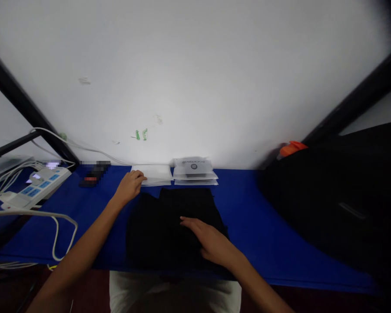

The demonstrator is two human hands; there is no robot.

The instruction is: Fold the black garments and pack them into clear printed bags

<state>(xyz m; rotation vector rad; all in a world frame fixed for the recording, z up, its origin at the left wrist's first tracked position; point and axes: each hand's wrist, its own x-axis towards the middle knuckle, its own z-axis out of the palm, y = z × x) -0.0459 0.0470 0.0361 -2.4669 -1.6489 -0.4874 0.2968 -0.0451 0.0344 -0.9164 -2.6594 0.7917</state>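
My left hand [132,184] is at the left stack of thin white packets [154,173], its fingers pinched at the stack's left edge. Black folded cloth [185,202] lies near the front of the blue table. My right hand [208,239] rests on this cloth with its fingers stretched out, holding nothing. Just right of the white packets is a second stack of frosted plastic bags [193,169] with dark printing on the top one.
A white power strip [39,189] with cables stands at the left on the blue table [247,208]. Beside it lies a dark, blurred-out object [96,174]. A large black mass [332,195] covers the right side, with something orange [292,148] behind it. A white wall rises behind.
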